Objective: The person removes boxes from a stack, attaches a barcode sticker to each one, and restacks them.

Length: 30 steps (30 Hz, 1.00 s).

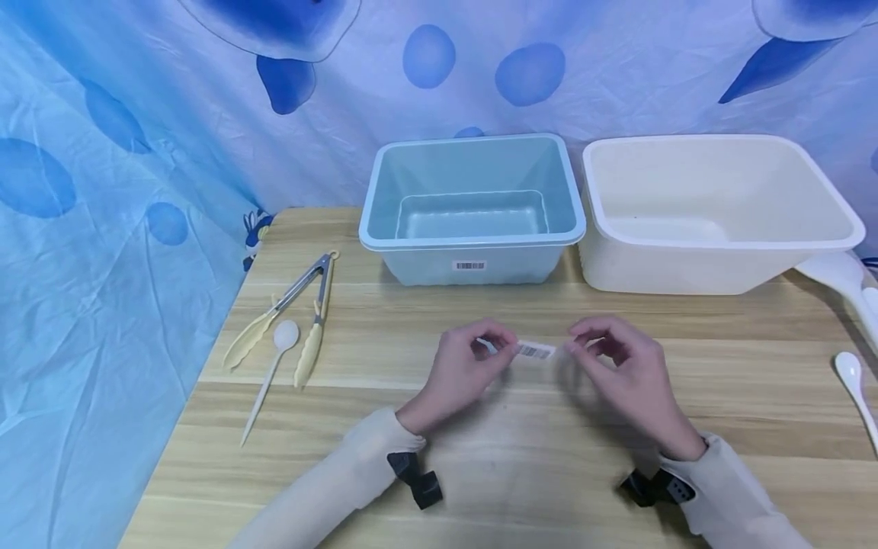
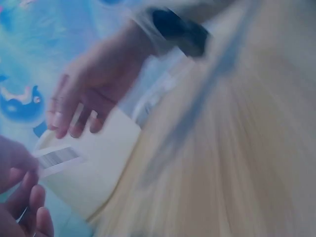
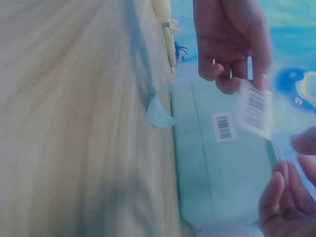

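Note:
A small white barcode label [image 1: 536, 350] is pinched between the thumb and index finger of my left hand [image 1: 464, 371], above the table in front of the blue bin. My right hand [image 1: 620, 374] is just right of the label's free end, apart from it, fingers loosely bent and holding nothing. In the left wrist view a gap separates the label [image 2: 58, 160] from the right hand's fingertips. The right wrist view has the label [image 3: 255, 109] hanging from the left hand's fingers, before the blue bin [image 3: 227, 182], which bears another barcode label [image 3: 224, 127].
Behind the hands stand a light blue bin [image 1: 473, 263] and a white bin [image 1: 686, 267]. Tongs [image 1: 312, 347] and a white spoon [image 1: 264, 389] lie at left. Another white spoon [image 1: 850, 377] and a large white utensil [image 1: 840, 274] are at right.

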### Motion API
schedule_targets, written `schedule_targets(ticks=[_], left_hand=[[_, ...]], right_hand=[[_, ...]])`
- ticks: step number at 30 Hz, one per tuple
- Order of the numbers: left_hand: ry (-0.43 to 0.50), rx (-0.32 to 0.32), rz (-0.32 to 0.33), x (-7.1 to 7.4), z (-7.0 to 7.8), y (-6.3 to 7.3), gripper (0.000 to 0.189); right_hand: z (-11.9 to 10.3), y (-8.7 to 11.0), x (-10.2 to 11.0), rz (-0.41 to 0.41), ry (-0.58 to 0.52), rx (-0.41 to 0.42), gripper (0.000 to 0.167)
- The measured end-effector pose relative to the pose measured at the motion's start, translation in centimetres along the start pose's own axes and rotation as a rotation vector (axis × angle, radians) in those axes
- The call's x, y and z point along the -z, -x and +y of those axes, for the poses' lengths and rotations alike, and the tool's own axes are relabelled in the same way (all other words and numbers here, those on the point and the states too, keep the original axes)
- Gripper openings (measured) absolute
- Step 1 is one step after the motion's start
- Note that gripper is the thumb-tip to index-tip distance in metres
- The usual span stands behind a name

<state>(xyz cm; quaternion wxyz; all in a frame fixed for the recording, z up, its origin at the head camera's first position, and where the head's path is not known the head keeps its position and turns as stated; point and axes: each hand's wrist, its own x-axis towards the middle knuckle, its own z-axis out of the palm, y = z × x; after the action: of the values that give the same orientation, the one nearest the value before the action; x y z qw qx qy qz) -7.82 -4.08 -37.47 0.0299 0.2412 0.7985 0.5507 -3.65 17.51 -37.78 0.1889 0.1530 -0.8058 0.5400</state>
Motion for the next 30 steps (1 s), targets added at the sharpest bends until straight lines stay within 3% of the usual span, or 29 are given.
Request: schedule_targets(ticks=[3,7,14,20,25,30], left_hand=[[0.167,0.102,0.042,-0.6,0.3,-0.6,0.007],[0.261,0.127,0.031,-1.8,0.6,-1.4,0.010],[0.283,0.124,0.017,-4.3,1.3,-3.0,0.009],[0.271,0.135,-0.053,-7.1,2.0,-5.5,0.014],[0.264,0.108,-0.132,-10.0,2.9,-7.4,0.028],[0.209,0.073,-0.114,-12.7,3.4,-8.9,0.039]], right_hand=[[0.0,0.3,0.2,0.052,-0.091,-0.094,0.021],[0.1,0.7,0.3,0.098,-0.059,-0.116,0.015],[1.0,1.0,2.1,0.198,0.017,-0.035,0.022],[2.7,1.1,4.9,0.301,0.059,0.055,0.019],[4.1,0.8,7.9,0.381,0.164,0.001,0.013],[5.5,0.0,10.0,0.448,0.223,-0.082,0.013]])
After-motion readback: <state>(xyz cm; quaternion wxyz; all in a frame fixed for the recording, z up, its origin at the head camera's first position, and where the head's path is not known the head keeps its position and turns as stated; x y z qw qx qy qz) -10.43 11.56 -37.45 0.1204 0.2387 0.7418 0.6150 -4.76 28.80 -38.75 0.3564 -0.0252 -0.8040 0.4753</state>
